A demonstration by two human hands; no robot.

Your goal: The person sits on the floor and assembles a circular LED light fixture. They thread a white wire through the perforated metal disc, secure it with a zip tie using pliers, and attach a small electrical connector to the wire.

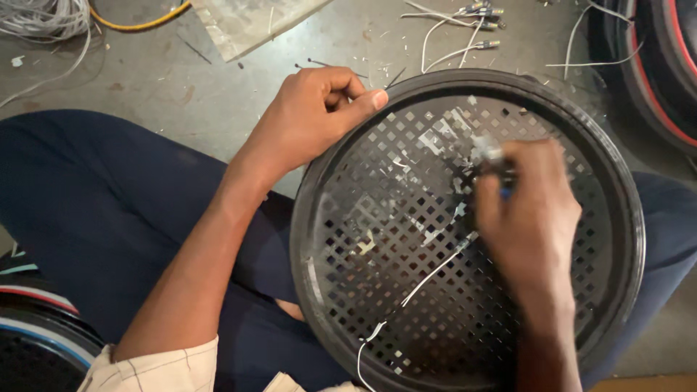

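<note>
A round black grille (348,239) with square perforations rests on my lap, its rim raised all around. My left hand (312,116) grips the rim at the upper left, thumb lying over the edge. My right hand (526,210) is over the grille's middle right, blurred by motion, fingers closed on a small tool (497,163) with a metal tip and a blue part. A thin white wire (428,276) runs from under that hand across the mesh to the lower rim. White scraps lie on the mesh.
Several white wires with metal ends (465,29) lie on the concrete floor behind the grille. A yellow cable (138,25) and a clear plastic sheet (247,22) lie at top left. Round black parts with coloured rings sit at top right (668,65) and bottom left (36,327).
</note>
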